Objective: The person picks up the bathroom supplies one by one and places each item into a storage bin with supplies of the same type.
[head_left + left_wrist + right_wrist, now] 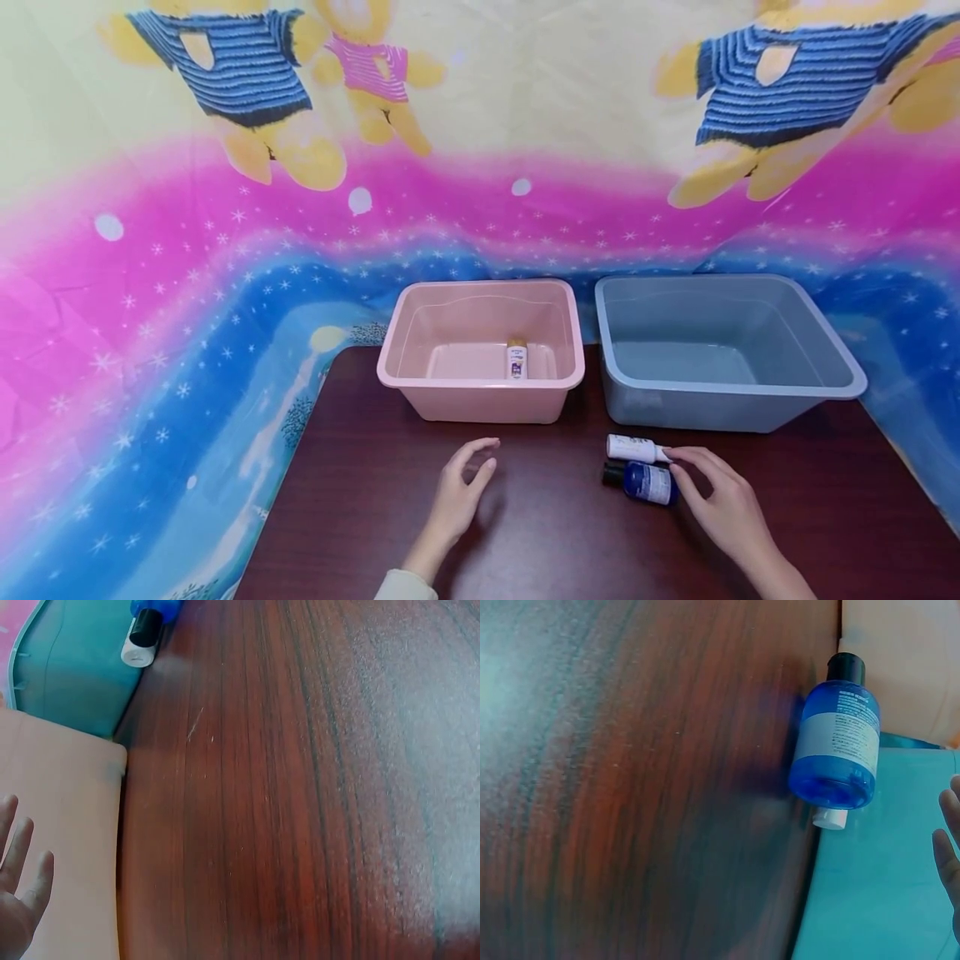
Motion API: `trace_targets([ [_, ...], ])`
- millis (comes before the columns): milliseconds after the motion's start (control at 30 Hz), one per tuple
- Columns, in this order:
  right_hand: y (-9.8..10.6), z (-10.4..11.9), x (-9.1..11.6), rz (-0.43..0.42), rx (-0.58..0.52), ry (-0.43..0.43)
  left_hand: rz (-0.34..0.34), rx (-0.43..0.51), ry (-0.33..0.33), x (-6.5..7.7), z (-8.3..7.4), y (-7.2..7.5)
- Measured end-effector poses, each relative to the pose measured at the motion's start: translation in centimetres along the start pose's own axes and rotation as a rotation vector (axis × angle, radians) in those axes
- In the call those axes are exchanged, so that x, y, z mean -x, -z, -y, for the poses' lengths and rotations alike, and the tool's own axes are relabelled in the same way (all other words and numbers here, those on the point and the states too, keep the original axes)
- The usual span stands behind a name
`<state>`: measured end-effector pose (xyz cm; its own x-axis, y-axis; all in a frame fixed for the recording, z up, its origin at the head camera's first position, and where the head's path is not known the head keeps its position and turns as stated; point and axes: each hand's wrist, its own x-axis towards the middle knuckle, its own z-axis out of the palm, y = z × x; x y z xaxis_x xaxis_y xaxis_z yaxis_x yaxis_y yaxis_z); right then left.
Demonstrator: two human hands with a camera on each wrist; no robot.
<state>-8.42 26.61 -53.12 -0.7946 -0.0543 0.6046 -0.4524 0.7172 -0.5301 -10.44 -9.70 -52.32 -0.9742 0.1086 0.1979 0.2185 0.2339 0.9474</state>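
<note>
A small white bottle (630,448) lies on its side, and in front of it lies a blue bottle (649,483) with a black cap and pale label. My right hand (723,504) hovers at their right, fingers loosely bent, fingertips by the white cap; the head view does not settle contact, while the right wrist view shows the fingers (949,859) apart from the blue bottle (835,742). My left hand (459,492) is held in front of the pink tub (480,404), fingers relaxed, holding nothing. Inside that tub is a white bottle with a gold cap (517,360).
A grey-blue tub (690,408) stands right of the pink one, a narrow gap between them. Both sit at the back of a dark wooden table (555,533). A patterned cloth (510,217) hangs behind the table.
</note>
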Motion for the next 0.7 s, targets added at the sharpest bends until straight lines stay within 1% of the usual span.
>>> trace_targets([
  [67, 0.0, 0.0, 0.2, 0.006, 0.000, -0.010, 0.019, 0.004, 0.016, 0.1, -1.1, 0.0],
  [133, 0.0, -0.1, 0.4, 0.004, 0.003, -0.016, 0.033, 0.003, 0.014, 0.1, -2.4, -0.1],
  [233, -0.1, -0.2, 0.8, 0.000, 0.009, -0.025, 0.047, -0.003, 0.002, 0.0, -2.5, -0.4],
  [433, -0.1, -0.4, 1.2, -0.009, 0.008, -0.039, 0.051, -0.030, -0.019, -0.4, -2.9, -1.2],
  [600, 0.1, -0.5, 1.5, -0.037, -0.022, -0.035, 0.063, -0.027, -0.029, -0.6, -3.4, -1.7],
  [700, 0.3, -0.7, 1.6, -0.043, -0.016, -0.048, 0.073, -0.025, -0.029, -0.8, -3.4, -2.0],
])
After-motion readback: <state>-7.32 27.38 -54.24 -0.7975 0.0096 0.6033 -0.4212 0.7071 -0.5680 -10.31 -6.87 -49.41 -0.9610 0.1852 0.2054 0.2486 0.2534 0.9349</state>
